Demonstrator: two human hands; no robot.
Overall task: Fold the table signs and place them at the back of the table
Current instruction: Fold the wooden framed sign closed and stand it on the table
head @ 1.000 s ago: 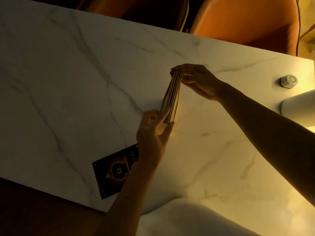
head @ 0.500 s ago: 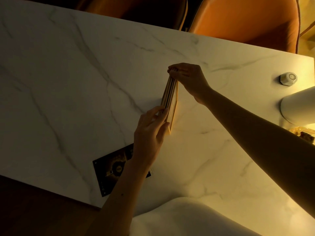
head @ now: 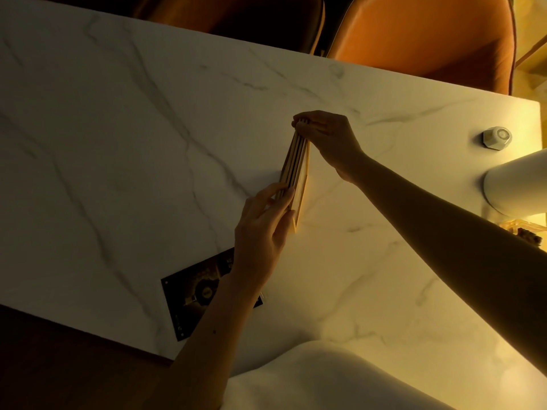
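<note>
A folded stack of thin, gold-edged table signs [head: 296, 167] stands on edge on the white marble table [head: 118, 143], near its middle. My right hand [head: 328, 140] pinches the stack's far end. My left hand [head: 263, 229] presses its fingers flat against the near end of the stack. A dark printed card [head: 192, 294] lies flat near the table's front edge, partly hidden under my left forearm.
Two orange chairs [head: 429, 37] stand behind the table's far edge. A small hexagonal white object [head: 497, 138] sits at the right, beside a white cylinder [head: 515, 184]. A white rounded shape [head: 325, 380] fills the bottom centre.
The stack of signs has come down from a raised tilt and now rests on its edge on the table. My left hand's fingers have flattened along the stack's side.
</note>
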